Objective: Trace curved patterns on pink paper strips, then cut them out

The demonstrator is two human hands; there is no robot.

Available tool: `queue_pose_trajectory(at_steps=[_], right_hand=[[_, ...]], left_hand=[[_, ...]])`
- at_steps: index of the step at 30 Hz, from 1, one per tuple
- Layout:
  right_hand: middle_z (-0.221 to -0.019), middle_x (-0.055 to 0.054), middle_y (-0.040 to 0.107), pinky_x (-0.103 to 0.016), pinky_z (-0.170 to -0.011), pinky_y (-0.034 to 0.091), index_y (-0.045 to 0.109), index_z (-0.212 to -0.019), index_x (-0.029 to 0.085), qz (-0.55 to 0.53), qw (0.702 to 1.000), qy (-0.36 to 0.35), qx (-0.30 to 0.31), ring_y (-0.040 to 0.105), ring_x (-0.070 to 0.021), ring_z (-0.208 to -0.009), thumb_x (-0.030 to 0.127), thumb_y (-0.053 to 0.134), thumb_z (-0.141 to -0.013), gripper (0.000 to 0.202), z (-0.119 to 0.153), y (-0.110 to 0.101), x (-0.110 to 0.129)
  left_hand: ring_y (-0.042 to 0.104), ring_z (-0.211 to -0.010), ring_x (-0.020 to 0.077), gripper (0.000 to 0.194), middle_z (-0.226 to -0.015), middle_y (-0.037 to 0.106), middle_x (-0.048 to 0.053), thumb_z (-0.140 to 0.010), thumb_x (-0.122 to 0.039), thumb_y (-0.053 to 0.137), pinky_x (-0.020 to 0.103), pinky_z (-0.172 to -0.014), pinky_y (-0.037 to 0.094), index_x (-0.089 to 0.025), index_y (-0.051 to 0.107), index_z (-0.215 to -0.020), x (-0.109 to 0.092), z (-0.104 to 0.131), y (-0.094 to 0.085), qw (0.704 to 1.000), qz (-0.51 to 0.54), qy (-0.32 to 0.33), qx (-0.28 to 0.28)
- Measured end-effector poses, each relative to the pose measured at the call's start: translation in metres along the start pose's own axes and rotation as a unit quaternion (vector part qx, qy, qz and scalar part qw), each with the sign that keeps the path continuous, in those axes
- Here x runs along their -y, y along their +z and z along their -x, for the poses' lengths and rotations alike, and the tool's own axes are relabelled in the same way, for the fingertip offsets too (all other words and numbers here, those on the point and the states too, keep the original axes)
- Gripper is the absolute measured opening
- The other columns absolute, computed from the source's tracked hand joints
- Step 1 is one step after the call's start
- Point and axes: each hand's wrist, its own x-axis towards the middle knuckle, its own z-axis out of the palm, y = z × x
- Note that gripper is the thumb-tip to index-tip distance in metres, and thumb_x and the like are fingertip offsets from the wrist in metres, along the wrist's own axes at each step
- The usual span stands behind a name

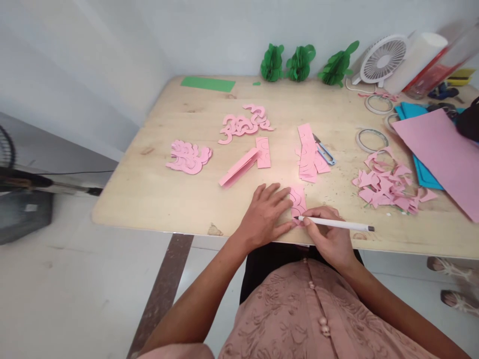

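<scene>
Close to the table's front edge lies a small pink paper piece (298, 195) with dark curved lines drawn on it. My left hand (265, 212) rests flat on the table with spread fingers, its fingertips at the paper's left edge. A white marker (337, 223) is in the grip of my right hand (333, 239), its dark tip touching the lower part of the paper. Beyond the hands are a folded pink strip (239, 168), a pink rectangle with drawn curves (263, 152) and longer marked pink strips (307, 152) beside blue-handled thread snips (325, 151).
Curvy pink cutouts (190, 157) lie left, more cutouts (245, 123) farther back. Pink scraps (389, 184), tape rolls (372, 140) and a pink sheet (441, 154) occupy the right. Green paper shapes (300, 63) and a white fan (383, 60) stand along the wall.
</scene>
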Motion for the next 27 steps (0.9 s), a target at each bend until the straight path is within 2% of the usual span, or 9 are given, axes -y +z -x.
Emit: queue_pose_trajectory(at_steps=[6,13,27], right_hand=[[-0.081,-0.004,0.07,-0.041,-0.079,0.046,0.063,-0.08,0.023,-0.023,0.999,0.016,-0.03,0.063,-0.023,-0.081,0.03,0.055,-0.083,0.011,0.003,-0.0009,-0.0033],[-0.079,-0.003,0.07,-0.043,-0.084,0.042,0.062,-0.078,0.023,0.021,1.0,-0.016,-0.005,0.063,-0.0231,-0.081,0.026,0.054,-0.084,0.01,0.0023,0.0005,-0.0009],[-0.077,-0.003,0.071,-0.043,-0.085,0.04,0.061,-0.077,0.023,0.037,0.999,-0.013,-0.001,0.063,-0.0228,-0.078,0.027,0.052,-0.084,0.012,0.0014,0.0028,0.0026]], left_hand=[[0.034,-0.134,0.0298,0.033,-0.142,0.048,0.006,-0.087,-0.045,0.056,0.051,-0.113,0.02,-0.023,0.06,-0.111,0.0002,0.0003,0.001,1.0,0.001,0.003,0.0],[0.034,-0.134,0.0287,0.034,-0.141,0.049,0.005,-0.09,-0.049,0.051,0.049,-0.113,0.021,-0.022,0.06,-0.109,-0.0006,0.0002,0.0013,1.0,-0.005,0.007,-0.006],[0.035,-0.133,0.029,0.032,-0.142,0.047,0.004,-0.088,-0.046,0.054,0.049,-0.113,0.022,-0.022,0.059,-0.11,0.0002,0.0005,0.0009,1.0,-0.005,0.007,-0.003]])
